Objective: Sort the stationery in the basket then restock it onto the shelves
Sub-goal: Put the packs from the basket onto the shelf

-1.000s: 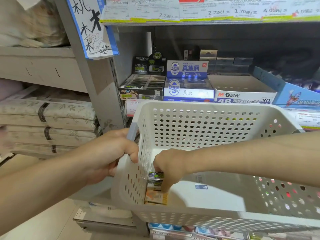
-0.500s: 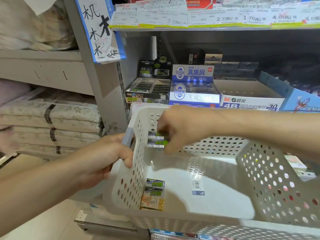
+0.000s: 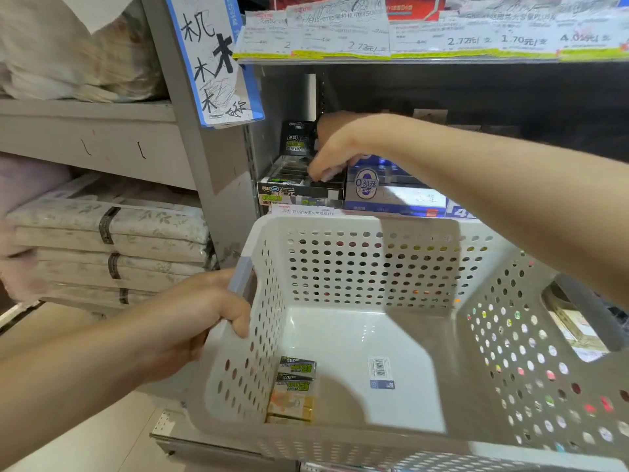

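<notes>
The left hand [image 3: 204, 315] grips the white perforated basket [image 3: 371, 229] by its left rim; small eraser packs [image 3: 294, 386] lie inside just right of it. Farther off, the right hand [image 3: 335, 144], fingers curled downward, reaches into the black display box [image 3: 292, 189] on the shelf; whether it holds a pack cannot be told.

We see a grey metal shelf [image 3: 391, 212] under a strip of paper price labels [image 3: 408, 39]. On it, at the left end against the upright, sits a black display box [image 3: 296, 190] of small erasers, open at the top. Just beside it on the right stands a blue and white box [image 3: 388, 195]. Behind the black box a dark carton [image 3: 297, 137] stands upright. In the bay to the left, folded floral bedding [image 3: 109, 247] lies stacked on a lower shelf.
</notes>
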